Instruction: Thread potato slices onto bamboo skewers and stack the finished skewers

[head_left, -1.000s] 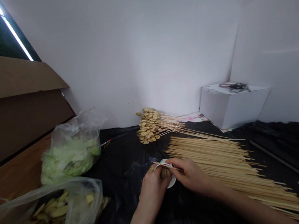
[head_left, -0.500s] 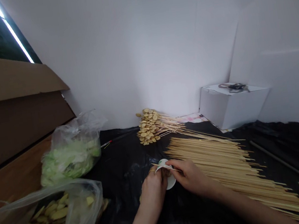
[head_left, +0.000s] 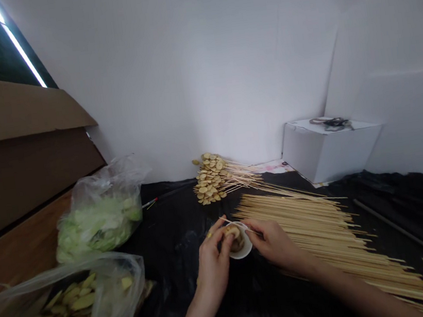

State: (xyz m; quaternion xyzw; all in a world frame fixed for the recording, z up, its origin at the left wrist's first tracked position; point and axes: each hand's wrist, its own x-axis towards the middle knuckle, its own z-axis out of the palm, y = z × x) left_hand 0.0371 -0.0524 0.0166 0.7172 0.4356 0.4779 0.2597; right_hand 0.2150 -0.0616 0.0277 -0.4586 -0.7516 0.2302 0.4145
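Note:
My left hand (head_left: pixel 214 262) pinches a yellowish slice (head_left: pixel 232 232) over a small white cup (head_left: pixel 242 245) on the black sheet (head_left: pixel 175 241). My right hand (head_left: pixel 275 243) grips a thin bamboo skewer (head_left: pixel 238 223), whose tip lies across the cup's rim and meets the slice. The cup holds a few more slices. Both hands are closed around what they hold, close together at the centre of the view.
A wide pile of bare bamboo skewers (head_left: pixel 322 232) lies to the right. Finished skewers with slices (head_left: pixel 210 179) rest by the wall. A bag of green leaves (head_left: pixel 98 220) and a bag of slices (head_left: pixel 60 313) sit left. A white box (head_left: pixel 327 148) stands back right.
Both hands shifted slightly away from me. The cup tipped so its opening and the slices inside now show. My left fingers lifted a slice up to the skewer tip.

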